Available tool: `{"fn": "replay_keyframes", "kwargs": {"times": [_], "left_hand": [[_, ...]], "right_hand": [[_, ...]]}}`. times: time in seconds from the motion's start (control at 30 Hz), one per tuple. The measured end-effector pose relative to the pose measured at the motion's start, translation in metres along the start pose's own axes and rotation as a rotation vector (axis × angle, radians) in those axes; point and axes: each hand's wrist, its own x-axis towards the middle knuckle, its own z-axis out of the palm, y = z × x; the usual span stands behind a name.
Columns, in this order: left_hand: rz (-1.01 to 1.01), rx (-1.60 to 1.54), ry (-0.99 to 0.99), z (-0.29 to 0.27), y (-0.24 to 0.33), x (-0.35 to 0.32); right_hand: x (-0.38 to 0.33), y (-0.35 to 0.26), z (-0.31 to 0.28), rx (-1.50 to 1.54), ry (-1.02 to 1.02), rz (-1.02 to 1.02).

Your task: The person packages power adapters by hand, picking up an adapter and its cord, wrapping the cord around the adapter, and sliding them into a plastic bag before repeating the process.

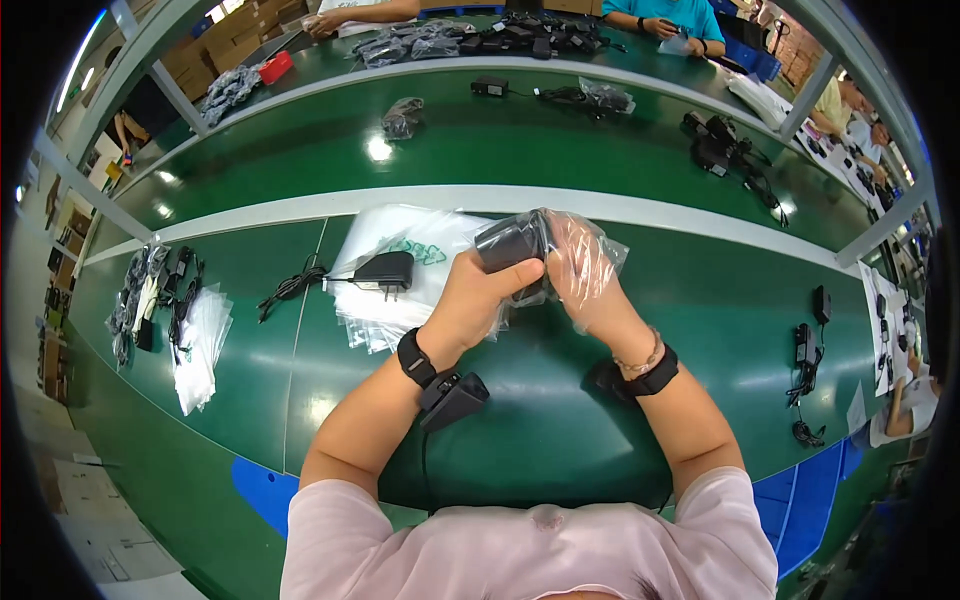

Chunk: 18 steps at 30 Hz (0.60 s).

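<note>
Above the near worktable I hold a black power adapter [508, 243] in my left hand [462, 300], its thumb pressed along the near side. My right hand [588, 280] is closed at the adapter's right end, with a clear plastic bag [612, 252] over its fingers and around that end. How far the adapter sits inside the bag is hard to tell. Just left of my hands, another black plug adapter [385, 270] lies prongs toward me on a stack of clear bags [365, 322]. Its coiled cable [290, 288] trails left.
Bagged adapters [135, 300] and more clear bags [203, 345] lie at the left. Adapters with cables [805, 345] rest at the right. Beyond a white rail [600, 203], a green belt [290, 150] carries a few adapters. Other people work on the far side.
</note>
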Motion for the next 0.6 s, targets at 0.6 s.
{"fn": "replay_keyframes", "kwargs": {"times": [0.6], "left_hand": [[0.065, -0.350, 0.144, -0.032, 0.013, 0.006]], "right_hand": [[0.011, -0.001, -0.035, 0.841, 0.076, 0.546]]}}
